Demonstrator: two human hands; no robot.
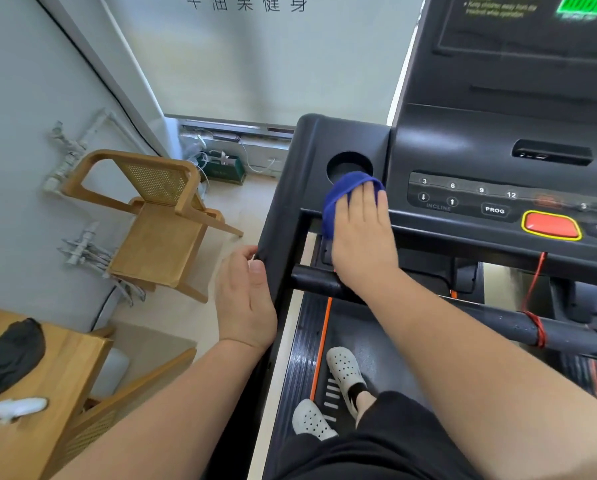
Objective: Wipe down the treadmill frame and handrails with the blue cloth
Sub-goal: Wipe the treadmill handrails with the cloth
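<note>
One blue cloth [338,199], pressed flat-fingered by one right hand [362,237] at 6 o'clock of one cup holder [348,165] on one treadmill console [463,150]; one left hand [246,299], at 8 o'clock of cloth, curled round treadmill frame [276,216] edge; one wooden chair [158,233], beige floor [252,202].

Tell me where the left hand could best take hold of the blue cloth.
Probably at the loose fold of the blue cloth, hanging over the console edge, coming from the left: the right hand covers the rest, and only that fold hangs free beside it.
</note>
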